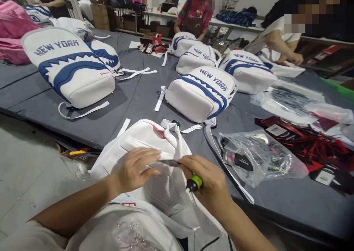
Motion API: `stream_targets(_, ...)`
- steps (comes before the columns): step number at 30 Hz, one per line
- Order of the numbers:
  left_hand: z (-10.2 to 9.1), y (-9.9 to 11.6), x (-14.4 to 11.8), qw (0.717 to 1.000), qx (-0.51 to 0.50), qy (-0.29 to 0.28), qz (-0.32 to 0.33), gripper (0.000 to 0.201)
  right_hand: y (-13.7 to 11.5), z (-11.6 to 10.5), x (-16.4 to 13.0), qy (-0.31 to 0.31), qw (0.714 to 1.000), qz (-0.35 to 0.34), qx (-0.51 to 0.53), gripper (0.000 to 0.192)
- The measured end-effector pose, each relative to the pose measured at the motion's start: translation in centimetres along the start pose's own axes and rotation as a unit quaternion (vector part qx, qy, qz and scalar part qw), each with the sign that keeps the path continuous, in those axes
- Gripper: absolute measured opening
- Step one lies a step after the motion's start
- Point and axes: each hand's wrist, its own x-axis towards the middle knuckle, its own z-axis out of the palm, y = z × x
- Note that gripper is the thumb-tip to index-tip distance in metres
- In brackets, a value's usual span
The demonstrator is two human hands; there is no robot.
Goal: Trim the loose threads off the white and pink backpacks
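A white backpack [132, 140] lies on the near table edge and against my lap, its straps and perforated back panel towards me. My left hand [136, 169] rests over it, fingers stretched and thumb apart. To its right, my right hand [207, 177] is closed round a green-and-black object [195, 183] with a pale tip; its exact kind is unclear. A thin dark blade-like piece [169, 162] runs from my right fingertips towards my left hand. Whether it belongs to the same object I cannot tell. A red label [159, 131] shows on the upper part of the bag.
Several white-and-blue NEW YORK backpacks [197, 92] stand on the grey-covered table [132, 99]. On the right lie clear plastic bags [262, 155] and red-and-black tags [304, 136]. Pink bags [16, 29] sit far left. Other people [196, 11] work across the table.
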Motion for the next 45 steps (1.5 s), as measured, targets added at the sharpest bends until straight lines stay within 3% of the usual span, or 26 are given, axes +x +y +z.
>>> stream_targets(2, -2.0, -1.2, -1.3, 0.993, 0.104, 0.039, -0.034, 0.044, 0.9, 0.4, 0.9, 0.032, 0.999, 0.023, -0.020, 0.021)
stream_targets(4, -3.8, -2.4, -2.4, 0.971, 0.195, 0.049, -0.130, 0.058, 1.7, 1.3, 2.3, 0.030, 0.997, 0.058, -0.042, 0.024)
stream_targets(7, -4.8, -3.9, -3.5, 0.935, 0.239, -0.053, -0.256, 0.062, 2.2, 3.4, 4.8, -0.076, 0.988, 0.110, -0.078, 0.037)
stream_targets(9, -4.7, -4.3, -3.8, 0.928, 0.237, -0.097, -0.271, 0.058, 2.0, 4.8, 6.4, -0.186, 0.969, 0.129, -0.098, 0.037)
stream_targets(11, -4.3, -4.5, -3.9, 0.932, 0.245, -0.086, -0.253, 0.057, 1.7, 6.0, 7.7, -0.279, 0.944, 0.136, -0.112, 0.027)
stream_targets(14, -3.8, -4.7, -3.9, 0.940, 0.250, -0.067, -0.224, 0.056, 1.1, 6.9, 8.5, -0.344, 0.919, 0.130, -0.142, 0.018)
stream_targets(19, -3.7, -4.9, -4.0, 0.940, 0.251, -0.065, -0.221, 0.057, 0.5, 6.8, 8.4, -0.357, 0.912, 0.061, -0.193, 0.022)
stream_targets(22, -3.7, -5.0, -4.1, 0.943, 0.246, -0.063, -0.215, 0.057, 0.7, 7.2, 8.7, -0.291, 0.942, 0.093, -0.142, 0.037)
stream_targets(25, -3.8, -5.1, -4.3, 0.947, 0.235, -0.060, -0.210, 0.058, 1.0, 8.6, 9.7, -0.256, 0.964, 0.061, -0.044, 0.049)
stream_targets(27, -3.9, -5.3, -4.5, 0.948, 0.232, -0.058, -0.210, 0.058, 0.7, 9.5, 10.8, -0.266, 0.963, 0.025, -0.013, 0.043)
stream_targets(30, -4.3, -5.5, -4.7, 0.946, 0.238, -0.057, -0.214, 0.055, -0.2, 10.1, 12.2, -0.298, 0.953, -0.006, -0.050, 0.022)
stream_targets(32, -4.5, -5.6, -4.8, 0.945, 0.236, -0.063, -0.218, 0.053, -1.0, 9.9, 12.7, -0.318, 0.942, -0.025, -0.106, 0.013)
stream_targets(36, -4.7, -5.7, -4.9, 0.946, 0.230, -0.083, -0.212, 0.048, -1.2, 8.2, 12.1, -0.370, 0.898, -0.089, -0.221, 0.017)
stream_targets(38, -4.6, -5.9, -4.8, 0.946, 0.227, -0.082, -0.218, 0.047, -0.5, 6.8, 10.8, -0.408, 0.870, -0.086, -0.264, 0.021)
stream_targets(42, -5.0, -6.6, -3.6, 0.923, 0.179, -0.118, -0.319, 0.048, 1.2, 4.0, 7.8, -0.452, 0.839, 0.009, -0.303, 0.023)
stream_targets(45, -6.0, -6.9, -1.7, 0.885, 0.091, -0.202, -0.409, 0.061, 1.5, 2.8, 5.6, -0.395, 0.868, 0.125, -0.274, 0.025)
